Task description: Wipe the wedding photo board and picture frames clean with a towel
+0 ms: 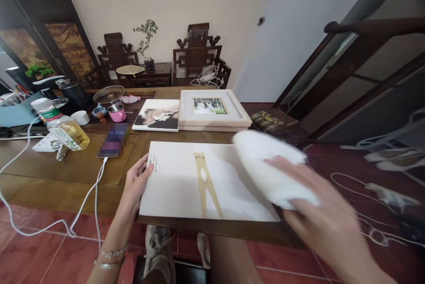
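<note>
A white rectangular panel (pixel 172 186) lies flat at the table's near edge, with small dark print in its upper left corner. A gold, A-shaped piece like an easel stand leg (pixel 204 182) is on its face. My left hand (pixel 136 182) grips the panel's left edge, thumb on top and fingers at the side. In my right hand (pixel 318 209) is a bunched white cloth (pixel 265 164), held over the panel's right part. The hand and cloth are slightly blurred, and I cannot tell whether the cloth touches the panel.
Behind the panel are a framed photo (pixel 212 111) and a photo board (pixel 157 116). To the left are a charging phone (pixel 113 140), a bottle of yellow liquid (pixel 63 127), a pink cup (pixel 117 113) and a white cable (pixel 96 182). A plaid bag (pixel 267 120) lies at right.
</note>
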### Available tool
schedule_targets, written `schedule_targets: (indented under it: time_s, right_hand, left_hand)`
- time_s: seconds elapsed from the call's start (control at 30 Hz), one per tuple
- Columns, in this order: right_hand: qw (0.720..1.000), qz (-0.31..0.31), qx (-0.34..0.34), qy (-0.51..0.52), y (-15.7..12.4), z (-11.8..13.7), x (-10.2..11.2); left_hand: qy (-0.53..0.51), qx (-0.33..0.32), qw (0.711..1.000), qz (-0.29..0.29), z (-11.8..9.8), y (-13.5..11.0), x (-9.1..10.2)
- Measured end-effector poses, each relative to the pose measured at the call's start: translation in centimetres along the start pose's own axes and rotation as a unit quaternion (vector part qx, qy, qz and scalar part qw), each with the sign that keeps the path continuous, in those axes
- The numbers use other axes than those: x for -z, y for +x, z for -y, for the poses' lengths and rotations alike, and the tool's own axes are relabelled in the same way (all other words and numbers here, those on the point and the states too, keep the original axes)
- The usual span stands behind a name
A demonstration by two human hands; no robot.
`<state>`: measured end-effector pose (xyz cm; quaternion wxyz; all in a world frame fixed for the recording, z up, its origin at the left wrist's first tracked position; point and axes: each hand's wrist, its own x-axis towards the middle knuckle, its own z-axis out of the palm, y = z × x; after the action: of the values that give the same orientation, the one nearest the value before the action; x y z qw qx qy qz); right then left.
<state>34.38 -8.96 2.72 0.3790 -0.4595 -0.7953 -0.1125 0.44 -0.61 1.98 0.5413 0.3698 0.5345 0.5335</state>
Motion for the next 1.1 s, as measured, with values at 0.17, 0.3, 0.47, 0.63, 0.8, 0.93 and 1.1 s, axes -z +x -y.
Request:
schedule_targets:
  time_s: [0.17, 0.3, 0.47, 0.63, 0.8, 0.93, 1.1]
  right_hand:
    - [0.989, 0.11, 0.095, -0.028, 1.2, 1.2, -3.1]
    - [0.986, 0.157, 0.052, -0.037, 1.3, 0.4, -4.3]
    - [0.982, 0.175, 0.051, -0.056, 1.9, 0.4, -4.9]
    - [0.982, 0.167, 0.084, -0.036, 1.7, 1.8, -4.3]
    - [0.975, 0.185, 0.12, 0.021, 1.8, 1.6, -3.6]
    - [0.975, 0.213, 0.063, 0.01, 4.3, -0.4, -5.3]
    - [0.968, 0.247, 0.028, -0.024, 7.8, -2.0, -7.7]
  left_hand:
    - [0.074, -0.026, 0.997, 0.016, -0.3, 0.2, 0.0]
    - [0.221, -0.044, 0.971, 0.077, -1.1, 0.3, 0.5]
    - [0.456, -0.159, 0.876, 0.025, -0.9, 0.0, 0.6]
    - [0.502, -0.244, 0.828, 0.06, 0.9, -0.4, 0.3]
    - [0.493, -0.247, 0.822, 0.138, 1.4, -0.4, 0.7]
    - [0.5, -0.243, 0.815, 0.163, 1.0, -0.4, 1.0]
    - [0.509, -0.238, 0.812, 0.159, 1.0, -0.3, 1.0]
